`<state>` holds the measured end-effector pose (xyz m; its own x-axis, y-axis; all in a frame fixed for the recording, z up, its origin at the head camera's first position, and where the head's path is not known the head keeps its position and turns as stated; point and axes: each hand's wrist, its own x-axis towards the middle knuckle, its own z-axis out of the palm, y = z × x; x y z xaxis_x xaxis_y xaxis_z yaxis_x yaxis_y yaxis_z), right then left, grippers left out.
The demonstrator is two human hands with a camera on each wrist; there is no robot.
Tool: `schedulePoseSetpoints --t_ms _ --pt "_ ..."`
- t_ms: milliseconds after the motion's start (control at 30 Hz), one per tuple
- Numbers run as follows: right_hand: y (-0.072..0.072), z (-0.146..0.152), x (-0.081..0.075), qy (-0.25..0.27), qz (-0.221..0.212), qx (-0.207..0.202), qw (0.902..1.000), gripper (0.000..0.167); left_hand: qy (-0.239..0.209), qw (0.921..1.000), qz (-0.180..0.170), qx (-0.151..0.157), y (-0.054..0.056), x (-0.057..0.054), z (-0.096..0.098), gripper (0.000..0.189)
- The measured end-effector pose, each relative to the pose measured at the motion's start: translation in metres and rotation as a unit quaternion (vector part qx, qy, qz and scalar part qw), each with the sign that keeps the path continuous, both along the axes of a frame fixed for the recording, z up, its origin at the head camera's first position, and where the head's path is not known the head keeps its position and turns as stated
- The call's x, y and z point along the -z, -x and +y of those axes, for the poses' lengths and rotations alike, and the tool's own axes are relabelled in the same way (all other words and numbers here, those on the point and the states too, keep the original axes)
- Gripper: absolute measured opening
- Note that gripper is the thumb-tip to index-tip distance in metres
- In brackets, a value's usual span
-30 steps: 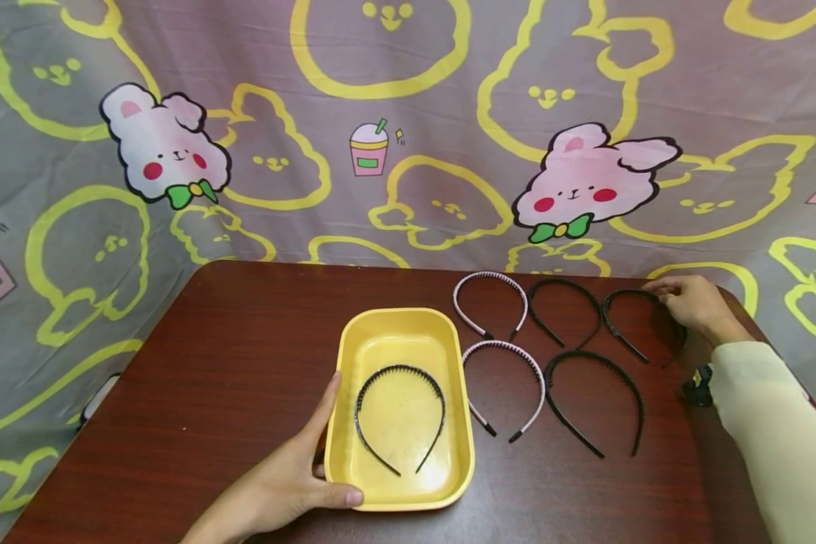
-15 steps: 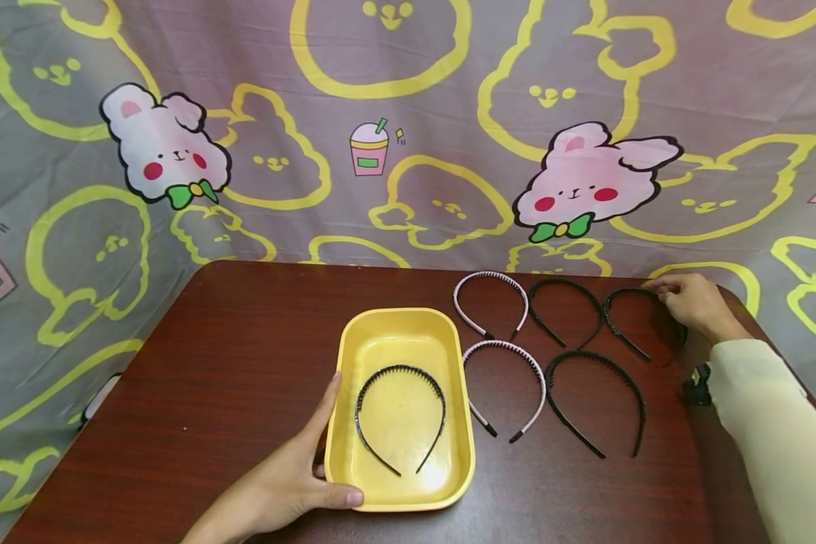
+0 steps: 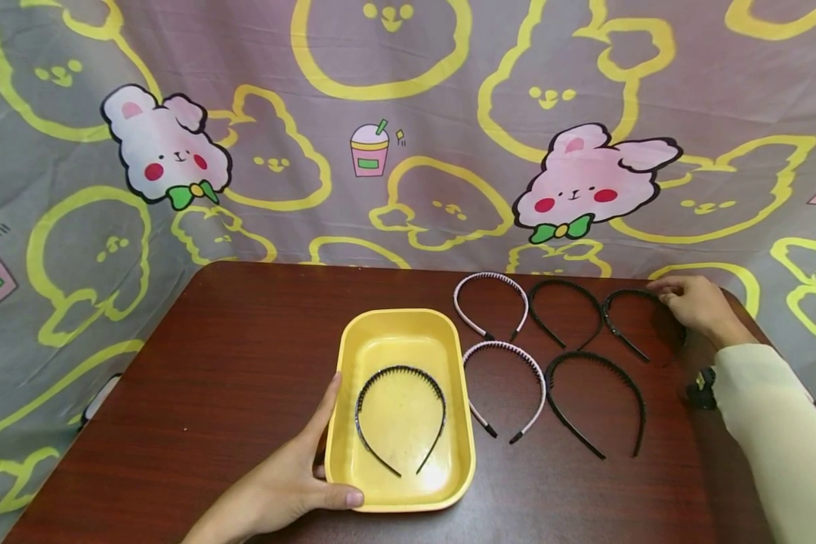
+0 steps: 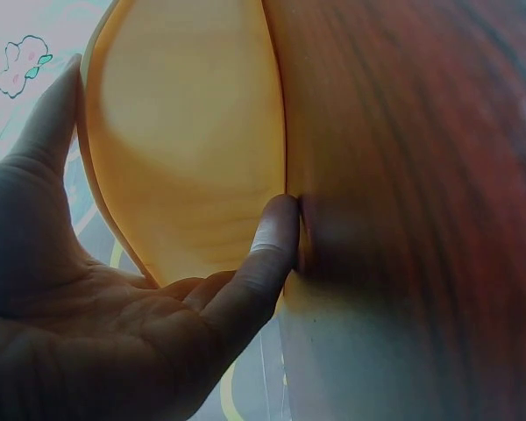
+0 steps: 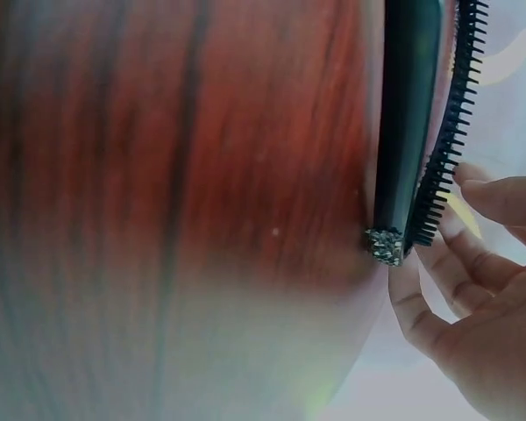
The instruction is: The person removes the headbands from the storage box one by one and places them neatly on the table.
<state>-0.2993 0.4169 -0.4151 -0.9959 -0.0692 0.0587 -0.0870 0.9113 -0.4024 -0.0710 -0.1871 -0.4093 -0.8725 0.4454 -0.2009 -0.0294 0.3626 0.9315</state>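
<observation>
A yellow plastic tray [image 3: 401, 325] sits near the table's front, with a dark speckled headband [image 3: 401, 368] lying in it. My left hand [image 3: 282, 480] grips the tray's left near corner, thumb at the near wall and fingers along the left side, as the left wrist view also shows. At the back right, my right hand [image 3: 703, 306] holds the curve of another black headband [image 5: 410, 114] between thumb and fingers. That headband has comb teeth and a glittery outer face in the right wrist view. Its right part is hidden by the hand in the head view.
Left of the right hand lie a pink headband [image 3: 489, 274] and a black headband [image 3: 567, 282] in the back row. In front of them are another pink headband [image 3: 503, 344] and black headband [image 3: 595, 355]. A patterned curtain [image 3: 442, 113] hangs behind the wooden table [image 3: 211, 378].
The right hand and sleeve have shifted very slightly to the right. The left hand, tray and other headbands stay where they were.
</observation>
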Motion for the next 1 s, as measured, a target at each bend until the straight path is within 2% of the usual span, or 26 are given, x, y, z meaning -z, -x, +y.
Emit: schedulePoseSetpoints --t_ms 200,467,633,1000 --pt "-0.004 -0.002 -0.006 0.005 0.014 0.005 0.9999 0.030 -0.008 1.0000 0.004 0.002 0.000 0.001 0.000 0.138" --pt "-0.012 -0.010 -0.018 0.006 0.020 -0.011 0.9997 0.031 -0.006 0.9999 0.010 0.001 -0.001 0.001 0.000 0.138" --pt "-0.019 -0.023 -0.026 0.014 0.021 -0.020 0.9995 0.032 -0.015 0.9998 0.011 0.004 -0.001 0.002 0.000 0.138" --pt "-0.032 -0.060 -0.041 0.029 0.061 -0.065 0.9956 0.030 -0.007 0.9997 0.022 0.004 -0.002 0.003 0.000 0.138"
